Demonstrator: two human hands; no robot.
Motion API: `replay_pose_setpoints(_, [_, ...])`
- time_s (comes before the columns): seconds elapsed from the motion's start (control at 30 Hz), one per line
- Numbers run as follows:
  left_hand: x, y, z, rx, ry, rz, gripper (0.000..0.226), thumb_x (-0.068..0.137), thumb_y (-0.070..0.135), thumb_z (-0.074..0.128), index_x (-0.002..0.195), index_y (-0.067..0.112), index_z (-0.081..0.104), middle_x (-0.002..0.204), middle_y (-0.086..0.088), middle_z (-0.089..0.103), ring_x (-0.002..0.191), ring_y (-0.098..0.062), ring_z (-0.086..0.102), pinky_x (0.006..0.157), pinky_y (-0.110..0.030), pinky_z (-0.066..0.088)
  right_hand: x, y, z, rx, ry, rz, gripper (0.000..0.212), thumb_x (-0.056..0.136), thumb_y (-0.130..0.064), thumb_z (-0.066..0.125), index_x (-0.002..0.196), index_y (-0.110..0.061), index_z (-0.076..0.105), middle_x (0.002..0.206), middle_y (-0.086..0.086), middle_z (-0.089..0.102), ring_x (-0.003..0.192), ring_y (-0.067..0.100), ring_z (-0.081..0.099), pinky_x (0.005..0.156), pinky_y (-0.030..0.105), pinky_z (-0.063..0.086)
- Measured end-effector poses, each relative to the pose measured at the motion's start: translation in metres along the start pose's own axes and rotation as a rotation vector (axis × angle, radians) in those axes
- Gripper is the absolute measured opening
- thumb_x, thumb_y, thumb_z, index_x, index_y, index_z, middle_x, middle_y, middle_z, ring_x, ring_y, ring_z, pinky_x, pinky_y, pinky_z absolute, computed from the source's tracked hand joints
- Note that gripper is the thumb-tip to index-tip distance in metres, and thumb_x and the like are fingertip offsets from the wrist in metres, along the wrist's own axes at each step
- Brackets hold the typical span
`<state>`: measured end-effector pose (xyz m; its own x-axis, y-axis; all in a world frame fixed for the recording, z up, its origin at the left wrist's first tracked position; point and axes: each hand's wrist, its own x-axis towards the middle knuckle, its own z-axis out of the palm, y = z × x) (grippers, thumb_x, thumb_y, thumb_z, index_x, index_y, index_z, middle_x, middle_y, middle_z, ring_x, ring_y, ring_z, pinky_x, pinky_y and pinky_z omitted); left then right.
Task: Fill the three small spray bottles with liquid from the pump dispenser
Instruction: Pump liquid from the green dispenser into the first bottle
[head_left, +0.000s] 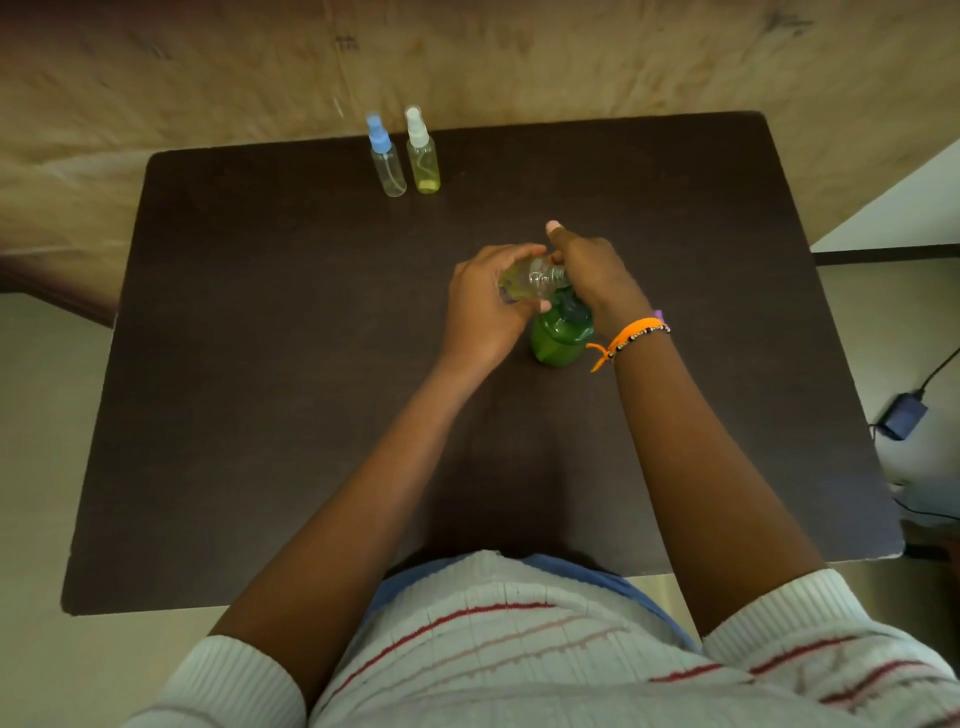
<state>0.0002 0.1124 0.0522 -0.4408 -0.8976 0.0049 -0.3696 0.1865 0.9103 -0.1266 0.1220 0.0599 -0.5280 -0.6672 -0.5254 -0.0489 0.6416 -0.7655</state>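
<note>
A green pump dispenser (561, 332) stands near the middle of the dark table (260, 415). My left hand (483, 312) grips a small clear spray bottle (530, 280), tilted on its side with its open neck at the pump's spout; some yellowish liquid shows inside. My right hand (592, 270) rests on top of the pump head, which it hides, with one finger sticking up. Two more small bottles stand at the far edge: one with a blue cap (387, 158) looks clear, one with a white cap (423, 153) holds yellowish liquid.
The table's far edge lies just behind the two standing bottles. A dark power adapter (904, 415) with a cable lies on the floor to the right. An orange band and a bead bracelet (631, 335) circle my right wrist.
</note>
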Motion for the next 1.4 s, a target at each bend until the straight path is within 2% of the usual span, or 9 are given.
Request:
replay_pose_setpoints(0.27, [0.000,-0.002,0.005,0.001,0.014,-0.031,0.054,0.057,0.006,0.079,0.109,0.015,0.067,0.108,-0.001,0.065,0.103,-0.020,0.060,0.096,-0.045,0.045,0.000,0.006,0.008,-0.039,0.201,-0.043,0.044,0.096,-0.047,0.045,0.065,-0.018,0.058,0.096,0.010,0.068,0.100,0.030,0.063,0.095,0.041,0.047])
replay_pose_setpoints(0.47, [0.000,-0.001,0.003,0.018,0.011,-0.027,0.054,0.060,0.007,0.079,0.111,0.018,0.066,0.111,0.000,0.065,0.106,-0.021,0.058,0.097,-0.043,0.044,0.002,0.006,0.004,-0.038,0.120,-0.049,0.045,0.096,-0.049,0.045,0.065,-0.019,0.058,0.094,0.008,0.064,0.095,0.027,0.061,0.090,0.036,0.046])
replay_pose_setpoints(0.63, [0.001,0.001,0.001,0.006,0.008,-0.012,0.053,0.059,0.008,0.078,0.110,0.018,0.067,0.108,0.001,0.064,0.104,-0.020,0.059,0.096,-0.044,0.044,0.003,0.001,-0.001,-0.032,0.011,-0.007,0.047,0.098,-0.049,0.043,0.092,-0.007,0.065,0.107,0.012,0.063,0.094,0.022,0.054,0.084,0.031,0.039])
replay_pose_setpoints(0.77, [0.000,-0.001,0.004,0.001,0.011,-0.027,0.053,0.059,0.008,0.078,0.110,0.018,0.067,0.109,0.001,0.064,0.105,-0.021,0.058,0.097,-0.044,0.044,0.006,0.008,0.004,-0.015,0.116,-0.048,0.053,0.102,-0.039,0.036,0.061,-0.017,0.060,0.083,0.008,0.064,0.083,0.022,0.059,0.085,0.035,0.046])
replay_pose_setpoints(0.87, [-0.001,-0.002,0.005,-0.005,0.014,-0.024,0.053,0.058,0.006,0.078,0.109,0.015,0.067,0.108,-0.001,0.065,0.104,-0.020,0.059,0.097,-0.046,0.043,0.010,0.011,0.006,-0.024,0.172,-0.061,0.053,0.102,-0.038,0.034,0.059,-0.019,0.059,0.091,0.012,0.065,0.097,0.031,0.062,0.095,0.042,0.047])
replay_pose_setpoints(1.0, [-0.002,-0.002,0.005,-0.002,0.014,-0.030,0.054,0.058,0.006,0.078,0.109,0.016,0.067,0.109,-0.001,0.065,0.104,-0.021,0.060,0.097,-0.046,0.044,0.011,0.013,0.007,-0.029,0.158,-0.073,0.057,0.103,-0.037,0.033,0.055,-0.019,0.058,0.086,0.011,0.064,0.090,0.027,0.059,0.089,0.038,0.046])
replay_pose_setpoints(1.2, [0.000,0.001,0.001,0.006,0.018,-0.013,0.053,0.060,0.007,0.078,0.110,0.017,0.066,0.109,-0.002,0.065,0.103,-0.021,0.060,0.096,-0.045,0.044,0.014,0.005,0.003,-0.003,-0.020,-0.019,0.057,0.098,-0.056,0.035,0.098,-0.007,0.064,0.099,0.011,0.060,0.085,0.022,0.053,0.076,0.031,0.039])
replay_pose_setpoints(1.33, [0.000,0.000,0.004,0.020,0.024,-0.019,0.054,0.059,0.007,0.079,0.111,0.017,0.066,0.110,-0.002,0.065,0.104,-0.021,0.059,0.096,-0.044,0.045,0.015,0.012,0.005,0.012,0.126,-0.073,0.058,0.101,-0.048,0.033,0.065,-0.014,0.061,0.081,0.007,0.063,0.085,0.024,0.058,0.082,0.034,0.044])
replay_pose_setpoints(1.4, [-0.002,0.000,0.005,0.031,0.024,-0.019,0.053,0.059,0.006,0.078,0.110,0.014,0.067,0.110,-0.002,0.065,0.104,-0.019,0.060,0.097,-0.044,0.043,0.015,0.016,0.008,0.000,0.191,-0.094,0.060,0.101,-0.048,0.031,0.059,-0.017,0.059,0.080,0.008,0.065,0.089,0.027,0.062,0.090,0.039,0.048])
